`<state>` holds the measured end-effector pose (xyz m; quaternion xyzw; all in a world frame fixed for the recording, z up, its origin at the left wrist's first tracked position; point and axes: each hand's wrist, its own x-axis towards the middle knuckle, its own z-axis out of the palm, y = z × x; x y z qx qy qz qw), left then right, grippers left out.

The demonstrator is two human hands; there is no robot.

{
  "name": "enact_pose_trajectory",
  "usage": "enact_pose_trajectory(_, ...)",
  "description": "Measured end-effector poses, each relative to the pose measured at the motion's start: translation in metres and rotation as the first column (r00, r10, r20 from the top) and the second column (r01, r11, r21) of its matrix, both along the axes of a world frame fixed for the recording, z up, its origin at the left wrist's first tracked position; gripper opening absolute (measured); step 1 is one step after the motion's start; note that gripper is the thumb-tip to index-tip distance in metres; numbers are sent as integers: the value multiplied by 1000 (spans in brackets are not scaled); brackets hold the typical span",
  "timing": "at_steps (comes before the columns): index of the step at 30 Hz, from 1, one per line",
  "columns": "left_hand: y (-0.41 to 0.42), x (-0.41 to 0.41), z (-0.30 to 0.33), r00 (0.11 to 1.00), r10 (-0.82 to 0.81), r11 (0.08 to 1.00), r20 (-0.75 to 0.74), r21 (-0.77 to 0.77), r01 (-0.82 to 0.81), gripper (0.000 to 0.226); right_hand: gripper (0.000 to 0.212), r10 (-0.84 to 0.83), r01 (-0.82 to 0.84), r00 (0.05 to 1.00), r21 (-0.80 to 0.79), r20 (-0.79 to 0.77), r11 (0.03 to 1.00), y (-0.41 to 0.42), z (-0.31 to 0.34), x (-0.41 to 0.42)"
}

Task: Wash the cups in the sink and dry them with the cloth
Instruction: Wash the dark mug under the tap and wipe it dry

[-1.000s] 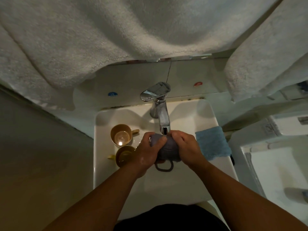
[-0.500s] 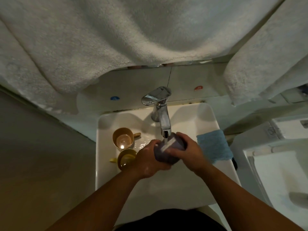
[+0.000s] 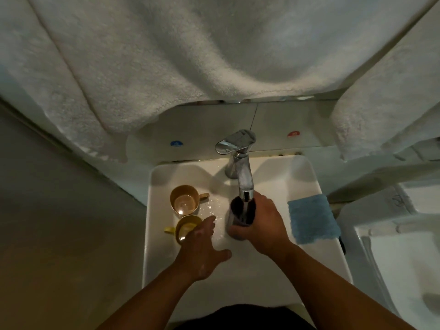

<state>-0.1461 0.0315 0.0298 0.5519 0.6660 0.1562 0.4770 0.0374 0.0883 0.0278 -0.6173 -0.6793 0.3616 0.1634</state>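
Note:
My right hand [image 3: 260,223] grips a grey cup [image 3: 239,216] under the chrome tap's spout [image 3: 245,186], its mouth turned up toward the spout. My left hand [image 3: 202,246] hovers over the white sink [image 3: 273,177] with straight, spread fingers and holds nothing; its fingertips lie by a yellow cup [image 3: 184,227]. A second, tan cup [image 3: 183,200] stands upright behind that one at the sink's left. The blue cloth [image 3: 312,219] lies on the sink's right rim.
White towels [image 3: 166,55] hang overhead and hide the wall above the tap. Another towel [image 3: 385,103] hangs at the right. A white toilet [image 3: 404,246] stands to the right of the sink. Grey floor lies on the left.
My left hand has let go of the grey cup and moved left and toward me, fingers now spread. My right hand has turned the cup mouth-up under the spout.

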Motion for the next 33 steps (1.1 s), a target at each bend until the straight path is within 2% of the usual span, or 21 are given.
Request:
enact_pose_trajectory(4, 0, 1, -3, 1000, -21, 998, -1, 51, 21, 98, 73, 123, -123, 990, -13, 74, 992, -10, 3, 0)
enact_pose_trajectory(7, 2, 2, -4, 1000, -15, 998, 22, 60, 13, 97, 61, 32, -33, 998, 13, 49, 999, -8, 4, 6)
enact_pose_trajectory(10, 2, 0, -8, 998, -42, 997, 43, 70, 39, 94, 67, 200, -197, 972, -36, 123, 980, -6, 10, 7)
enact_pose_trajectory(12, 1, -2, -10, 998, -37, 997, 44, 62, 34, 93, 60, 147, -147, 977, -12, 157, 989, -4, 11, 10)
enact_pose_trajectory(14, 1, -4, -10, 998, -26, 998, 49, 56, 23, 91, 54, 51, -55, 992, 33, 117, 998, -4, 11, 11)
enact_pose_trajectory(18, -2, -6, -10, 996, -36, 997, 77, 68, 31, 82, 57, 120, -117, 987, -27, 105, 993, -10, 13, 7)
enact_pose_trajectory(20, -3, -6, -10, 996, -39, 997, 82, 69, 34, 77, 50, 31, -34, 996, 39, 88, 999, -10, 14, 8)
enact_pose_trajectory(22, -4, -6, -9, 997, -53, 996, 63, 80, 48, 68, 54, -13, 10, 998, 48, 59, 999, -10, 13, 7)
enact_pose_trajectory(25, -6, -7, -8, 999, -51, 993, 15, 104, 49, 57, 63, 63, -60, 990, -23, 126, 998, -10, 7, 5)
enact_pose_trajectory(28, -7, -6, -8, 1000, -25, 992, -1, 127, 25, 52, 59, 3, -10, 993, 54, 121, 998, -6, 2, 7)
enact_pose_trajectory(31, -12, -6, -6, 999, -27, 994, -21, 101, 29, 49, 70, 101, -92, 988, -79, 116, 993, -6, 4, 4)
enact_pose_trajectory(33, -15, -6, -5, 999, -11, 996, -30, 86, 13, 49, 72, 67, -59, 987, -60, 147, 996, -5, 6, 4)
